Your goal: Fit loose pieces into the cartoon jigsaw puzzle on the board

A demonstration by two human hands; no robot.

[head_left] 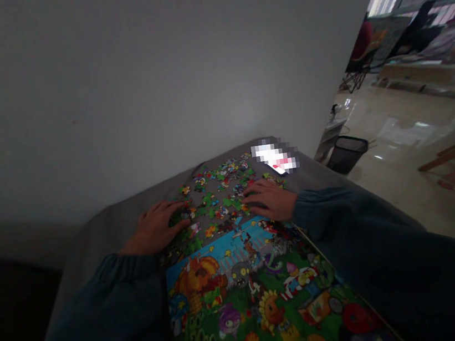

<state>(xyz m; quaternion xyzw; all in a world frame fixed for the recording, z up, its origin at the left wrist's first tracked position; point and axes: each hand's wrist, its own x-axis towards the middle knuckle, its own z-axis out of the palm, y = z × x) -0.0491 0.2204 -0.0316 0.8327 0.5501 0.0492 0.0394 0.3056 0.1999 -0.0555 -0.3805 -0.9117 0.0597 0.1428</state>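
Note:
A colourful cartoon picture sheet [264, 294] lies on a grey table [105, 231] right in front of me. Beyond it are several loose jigsaw pieces [221, 185], mostly green, spread over the tabletop. My left hand [155, 228] lies palm down at the left edge of the pieces, fingers stretched toward them. My right hand [268, 200] rests flat on the pieces at the right, fingers extended. Neither hand visibly holds a piece. Dark sleeves cover both forearms.
A phone [277, 159] with a lit, blurred screen lies at the table's far right corner. A white wall stands behind the table. To the right are a black mesh bin [346, 153] on a glossy floor, wooden furniture and a chair farther off.

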